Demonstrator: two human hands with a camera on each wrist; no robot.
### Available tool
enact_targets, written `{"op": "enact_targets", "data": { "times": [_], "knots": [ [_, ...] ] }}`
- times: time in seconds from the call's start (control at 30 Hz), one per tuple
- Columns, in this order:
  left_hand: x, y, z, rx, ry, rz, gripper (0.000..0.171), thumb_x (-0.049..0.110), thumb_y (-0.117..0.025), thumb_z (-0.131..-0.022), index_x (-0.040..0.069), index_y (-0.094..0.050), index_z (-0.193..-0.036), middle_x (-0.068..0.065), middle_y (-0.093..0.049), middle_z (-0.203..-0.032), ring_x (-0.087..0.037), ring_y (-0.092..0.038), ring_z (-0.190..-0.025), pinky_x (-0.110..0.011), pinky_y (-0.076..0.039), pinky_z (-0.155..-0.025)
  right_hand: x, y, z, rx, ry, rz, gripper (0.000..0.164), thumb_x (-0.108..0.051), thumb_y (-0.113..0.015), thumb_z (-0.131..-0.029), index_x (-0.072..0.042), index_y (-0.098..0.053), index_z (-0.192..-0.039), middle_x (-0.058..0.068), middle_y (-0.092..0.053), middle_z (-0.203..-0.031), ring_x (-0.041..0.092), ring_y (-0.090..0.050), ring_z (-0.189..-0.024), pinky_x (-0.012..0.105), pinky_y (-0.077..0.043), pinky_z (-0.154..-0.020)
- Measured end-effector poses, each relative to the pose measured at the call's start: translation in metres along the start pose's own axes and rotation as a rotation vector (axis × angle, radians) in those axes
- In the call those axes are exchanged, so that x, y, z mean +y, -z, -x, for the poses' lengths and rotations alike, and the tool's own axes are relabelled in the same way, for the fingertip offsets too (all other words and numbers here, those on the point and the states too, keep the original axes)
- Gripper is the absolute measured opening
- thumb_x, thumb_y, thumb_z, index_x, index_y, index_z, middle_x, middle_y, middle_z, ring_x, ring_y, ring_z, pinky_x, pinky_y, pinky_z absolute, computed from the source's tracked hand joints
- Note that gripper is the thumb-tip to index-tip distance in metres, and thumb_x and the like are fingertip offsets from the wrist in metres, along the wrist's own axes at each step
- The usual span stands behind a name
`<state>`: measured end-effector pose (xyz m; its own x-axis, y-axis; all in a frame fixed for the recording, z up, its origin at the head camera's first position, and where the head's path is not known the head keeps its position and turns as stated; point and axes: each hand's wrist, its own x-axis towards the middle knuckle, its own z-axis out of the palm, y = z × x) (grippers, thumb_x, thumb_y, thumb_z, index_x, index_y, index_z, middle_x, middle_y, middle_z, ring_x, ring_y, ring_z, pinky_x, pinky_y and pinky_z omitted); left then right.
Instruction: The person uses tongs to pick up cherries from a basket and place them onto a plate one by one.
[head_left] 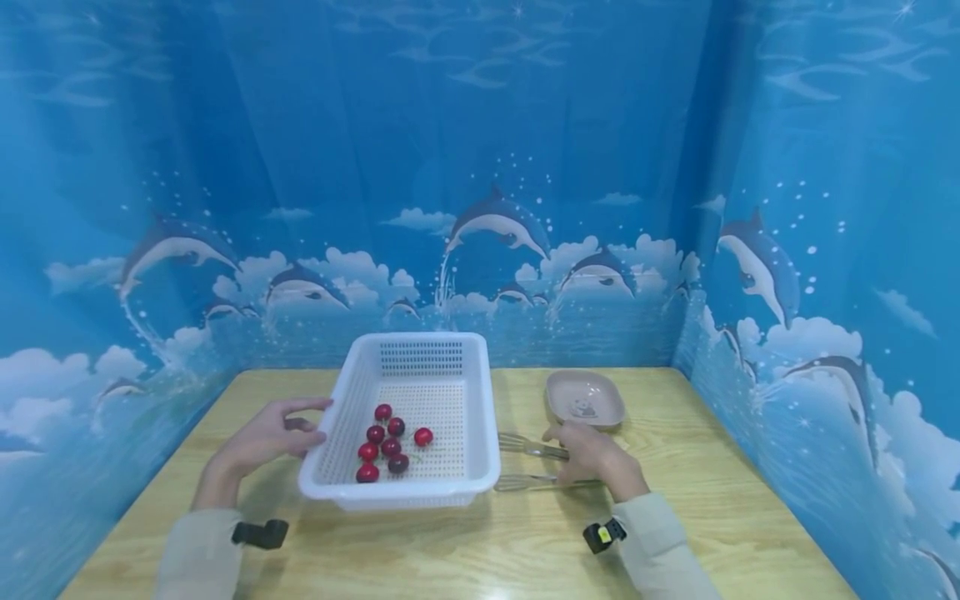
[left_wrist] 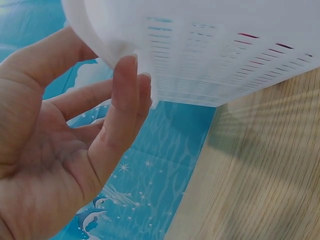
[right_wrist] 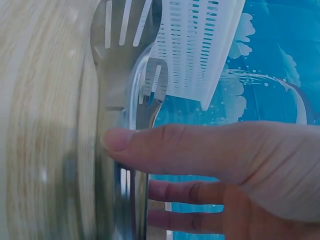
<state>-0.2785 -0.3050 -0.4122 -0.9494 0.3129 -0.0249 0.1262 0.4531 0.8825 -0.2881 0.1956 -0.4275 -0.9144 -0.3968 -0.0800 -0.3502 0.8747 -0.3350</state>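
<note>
A white plastic basket [head_left: 480, 400] with slotted walls stands left of the table's middle, several dark red cherries [head_left: 391, 447] lying on its floor. At its left side, my left hand [head_left: 264, 435] pinches the rim [left_wrist: 92, 37] between curled fingers and thumb. To the right of the basket, my right hand [head_left: 596, 457] grips metal tongs [head_left: 528, 482] with slotted ends. In the right wrist view, the thumb presses on one arm of the tongs [right_wrist: 112, 85], with fingers on the far side. The tongs' slotted ends point toward the basket.
A square pinkish-beige dish [head_left: 585, 398] with a small printed picture sits at the back right, just beyond my right hand. The wooden table [head_left: 420, 558] is bordered by blue dolphin-printed curtains [head_left: 360, 208] at the back and sides.
</note>
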Motion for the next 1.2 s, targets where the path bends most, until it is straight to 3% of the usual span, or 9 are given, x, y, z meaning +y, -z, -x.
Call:
{"op": "enact_targets", "data": {
  "times": [0.3, 0.47, 0.63, 0.77, 0.97, 1.13, 1.2],
  "knots": [
    [-0.001, 0.0, 0.001, 0.003, 0.001, 0.005, 0.075, 0.021, -0.075, -0.093, -0.005, -0.04, -0.154, -0.033, -0.061, -0.137, -0.032, -0.072, -0.11, -0.043, -0.064, -0.084, 0.001, -0.005, -0.004, -0.029, 0.001, -0.02, 0.074, -0.004, -0.095, -0.061, -0.007, -0.066, -0.129, 0.01, -0.069, -0.104, 0.024, -0.061, -0.094, 0.051, -0.056, -0.091],
    [-0.001, -0.001, 0.002, 0.001, -0.003, 0.013, 0.075, 0.02, -0.074, -0.094, -0.005, -0.039, -0.154, -0.035, -0.06, -0.137, -0.031, -0.072, -0.109, -0.042, -0.064, -0.084, 0.002, -0.008, -0.005, -0.044, 0.011, -0.021, 0.08, -0.004, -0.095, -0.06, -0.008, -0.064, -0.134, 0.012, -0.07, -0.122, 0.03, -0.065, -0.11, 0.054, -0.053, -0.103],
    [0.0, -0.001, 0.003, 0.009, 0.012, 0.004, 0.075, 0.02, -0.075, -0.093, -0.005, -0.039, -0.154, -0.034, -0.061, -0.135, -0.031, -0.072, -0.109, -0.043, -0.064, -0.084, 0.004, -0.01, -0.008, -0.071, -0.043, -0.017, 0.082, -0.007, -0.095, -0.062, -0.013, -0.063, -0.137, 0.01, -0.068, -0.132, 0.032, -0.064, -0.12, 0.055, -0.051, -0.106],
    [0.001, -0.002, 0.003, 0.016, 0.016, -0.004, 0.074, 0.02, -0.075, -0.093, -0.005, -0.04, -0.154, -0.033, -0.062, -0.135, -0.032, -0.072, -0.109, -0.043, -0.064, -0.085, 0.007, -0.012, -0.009, -0.083, -0.06, -0.023, 0.079, -0.008, -0.094, -0.063, -0.016, -0.063, -0.135, 0.009, -0.069, -0.129, 0.03, -0.064, -0.115, 0.055, -0.053, -0.103],
    [0.001, -0.005, 0.003, 0.011, 0.016, -0.001, 0.074, 0.018, -0.075, -0.093, -0.005, -0.041, -0.153, -0.034, -0.061, -0.136, -0.033, -0.072, -0.109, -0.043, -0.064, -0.084, 0.016, -0.015, -0.008, -0.08, -0.011, -0.067, 0.073, -0.005, -0.091, -0.065, -0.016, -0.066, -0.133, 0.005, -0.07, -0.122, 0.025, -0.064, -0.107, 0.053, -0.054, -0.098],
    [0.004, -0.003, 0.003, -0.002, -0.003, 0.006, 0.073, 0.017, -0.074, -0.093, -0.006, -0.04, -0.153, -0.033, -0.062, -0.135, -0.032, -0.072, -0.108, -0.043, -0.064, -0.084, 0.013, -0.004, 0.0, -0.015, 0.009, -0.124, 0.077, -0.003, -0.087, -0.069, -0.016, -0.063, -0.141, 0.01, -0.065, -0.141, 0.034, -0.062, -0.123, 0.052, -0.058, -0.094],
    [0.005, -0.003, 0.003, -0.004, -0.004, 0.008, 0.073, 0.018, -0.074, -0.093, -0.006, -0.04, -0.154, -0.032, -0.062, -0.135, -0.031, -0.072, -0.108, -0.042, -0.064, -0.084, 0.011, 0.002, 0.001, 0.012, 0.007, -0.123, 0.077, -0.002, -0.086, -0.071, -0.016, -0.061, -0.143, 0.014, -0.062, -0.145, 0.035, -0.063, -0.118, 0.048, -0.06, -0.086]
  ]
}}
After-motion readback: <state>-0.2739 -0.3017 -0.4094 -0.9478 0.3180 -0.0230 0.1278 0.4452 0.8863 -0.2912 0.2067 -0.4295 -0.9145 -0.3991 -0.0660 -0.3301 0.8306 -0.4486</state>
